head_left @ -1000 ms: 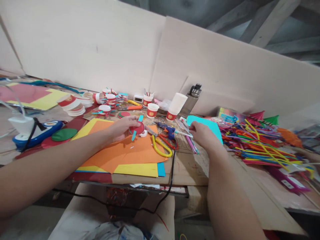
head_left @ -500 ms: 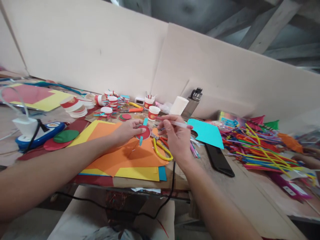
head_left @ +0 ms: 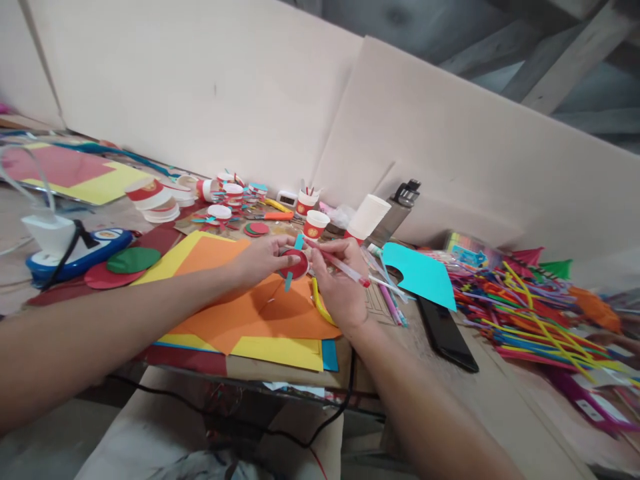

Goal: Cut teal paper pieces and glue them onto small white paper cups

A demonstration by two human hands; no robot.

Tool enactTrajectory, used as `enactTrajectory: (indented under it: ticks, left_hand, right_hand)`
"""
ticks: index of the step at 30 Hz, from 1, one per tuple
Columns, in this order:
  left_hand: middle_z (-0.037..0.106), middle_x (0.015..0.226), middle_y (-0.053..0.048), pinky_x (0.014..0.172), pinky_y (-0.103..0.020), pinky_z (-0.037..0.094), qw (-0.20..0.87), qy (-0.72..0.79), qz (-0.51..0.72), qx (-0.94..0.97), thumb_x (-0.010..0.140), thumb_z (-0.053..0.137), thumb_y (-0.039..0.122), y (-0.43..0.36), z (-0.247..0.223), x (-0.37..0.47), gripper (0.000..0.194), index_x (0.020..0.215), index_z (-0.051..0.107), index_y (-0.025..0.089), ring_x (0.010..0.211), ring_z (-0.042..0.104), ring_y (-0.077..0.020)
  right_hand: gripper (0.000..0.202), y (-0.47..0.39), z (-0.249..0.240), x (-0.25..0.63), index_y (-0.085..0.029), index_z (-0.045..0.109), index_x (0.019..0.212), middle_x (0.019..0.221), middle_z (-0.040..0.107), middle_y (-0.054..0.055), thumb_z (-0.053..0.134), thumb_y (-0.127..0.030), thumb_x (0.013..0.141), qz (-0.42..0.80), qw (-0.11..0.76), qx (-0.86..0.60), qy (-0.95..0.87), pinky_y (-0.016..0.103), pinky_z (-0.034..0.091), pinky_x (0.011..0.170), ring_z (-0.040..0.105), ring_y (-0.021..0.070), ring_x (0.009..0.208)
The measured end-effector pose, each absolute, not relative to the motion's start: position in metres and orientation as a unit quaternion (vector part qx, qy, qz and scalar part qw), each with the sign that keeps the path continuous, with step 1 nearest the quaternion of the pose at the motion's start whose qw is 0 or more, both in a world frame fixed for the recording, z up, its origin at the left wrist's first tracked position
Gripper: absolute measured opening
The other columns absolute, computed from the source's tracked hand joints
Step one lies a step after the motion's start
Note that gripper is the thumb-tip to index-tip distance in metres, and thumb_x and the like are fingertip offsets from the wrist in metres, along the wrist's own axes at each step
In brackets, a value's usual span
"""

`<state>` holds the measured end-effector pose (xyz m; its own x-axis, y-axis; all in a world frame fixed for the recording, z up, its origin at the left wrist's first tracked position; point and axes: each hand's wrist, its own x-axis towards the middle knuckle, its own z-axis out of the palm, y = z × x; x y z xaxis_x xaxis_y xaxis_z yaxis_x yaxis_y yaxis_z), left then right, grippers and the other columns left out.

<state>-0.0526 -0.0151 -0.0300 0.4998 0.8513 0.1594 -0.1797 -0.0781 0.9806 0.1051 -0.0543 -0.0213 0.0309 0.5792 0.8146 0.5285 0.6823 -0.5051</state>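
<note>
My left hand point(head_left: 257, 263) pinches a small red disc point(head_left: 297, 266) with a white rim, which looks like a paper cup piece. Light-blue paper strips stick out from its top and bottom. My right hand point(head_left: 344, 297) grips a translucent pen point(head_left: 349, 269) with a red end. The pen's front end is close to the disc's right edge; whether it touches, I cannot tell. Beneath both hands lie orange paper point(head_left: 260, 320) and yellow paper point(head_left: 280, 352). A yellow scissors handle point(head_left: 321, 305) shows partly behind my right hand.
Paper cups point(head_left: 316, 225) and cup pieces line the back. Blue paper point(head_left: 420, 273) overlaps a black phone point(head_left: 447, 337). Colourful pipe cleaners point(head_left: 525, 320) are heaped at right. At left sits a blue power strip point(head_left: 80, 257); a black cable point(head_left: 320, 427) hangs in front.
My right hand has come left with the pen, bringing its front end up to the disc. My left hand still holds the disc. The camera view has shifted slightly.
</note>
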Motion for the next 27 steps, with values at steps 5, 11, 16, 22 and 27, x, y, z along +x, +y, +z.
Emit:
enactTrajectory:
  ticks: [5,11,16,22,27]
  left_hand:
    - [0.072,0.090,-0.007,0.071,-0.029,0.052,0.586,0.289,0.412,0.635,0.075,0.072,0.031,-0.014,-0.034,-0.052,0.036,0.106,0.064,0.014,0.080,0.067,-0.0169]
    - [0.071,0.095,-0.007,0.072,-0.030,0.053,0.574,0.294,0.393,0.656,0.076,0.071,0.033,-0.013,-0.036,-0.050,0.040,0.111,0.064,0.016,0.084,0.067,-0.0186]
    - [0.070,0.094,-0.007,0.066,-0.027,0.052,0.552,0.294,0.398,0.671,0.074,0.072,0.035,-0.013,-0.035,-0.051,0.040,0.108,0.065,0.015,0.078,0.066,-0.0166]
    - [0.069,0.094,-0.007,0.065,-0.027,0.052,0.545,0.297,0.391,0.680,0.074,0.072,0.035,-0.013,-0.034,-0.052,0.040,0.108,0.066,0.015,0.077,0.065,-0.0161]
    - [0.069,0.098,-0.007,0.071,-0.030,0.053,0.546,0.285,0.397,0.681,0.075,0.071,0.031,-0.012,-0.034,-0.052,0.037,0.108,0.066,0.017,0.082,0.065,-0.0171]
  right_hand:
    - [0.012,-0.054,-0.032,0.108,-0.022,0.051,0.088,0.081,0.063,0.001,0.060,-0.029,0.088,0.067,0.582,-0.402,-0.703,0.029,0.054,0.065,0.065,0.0145,0.073]
    - [0.011,-0.053,-0.034,0.112,-0.022,0.046,0.093,0.082,0.059,0.001,0.049,-0.032,0.095,0.081,0.564,-0.404,-0.715,0.032,0.050,0.070,0.060,0.0148,0.075]
    - [0.008,-0.055,-0.029,0.113,-0.022,0.051,0.091,0.081,0.058,0.000,0.049,-0.029,0.094,0.042,0.536,-0.405,-0.740,0.029,0.048,0.067,0.058,0.0140,0.074]
    - [0.009,-0.056,-0.029,0.112,-0.021,0.052,0.093,0.082,0.060,0.000,0.050,-0.030,0.094,0.030,0.536,-0.407,-0.739,0.028,0.048,0.066,0.060,0.0138,0.073]
    - [0.009,-0.057,-0.028,0.112,-0.021,0.052,0.093,0.083,0.061,0.001,0.051,-0.030,0.094,0.013,0.529,-0.406,-0.745,0.029,0.048,0.067,0.060,0.0146,0.074]
